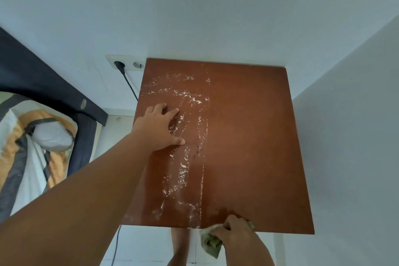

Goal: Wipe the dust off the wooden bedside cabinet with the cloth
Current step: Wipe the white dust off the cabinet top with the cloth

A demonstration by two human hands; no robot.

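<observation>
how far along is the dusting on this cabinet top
Roughly half done. The right half of the cabinet top looks clean. In hand: the right hand grips the cloth at the near edge, and the left hand rests on the top. Left to do: white dust streaks the left half, back to front.

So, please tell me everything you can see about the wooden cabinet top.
The wooden cabinet top is a flat reddish-brown board, set into a corner of white walls. Its right half looks wiped; white dust streaks the left half. The left hand rests flat on it, and the right hand holds a greenish cloth at its near edge.
</observation>
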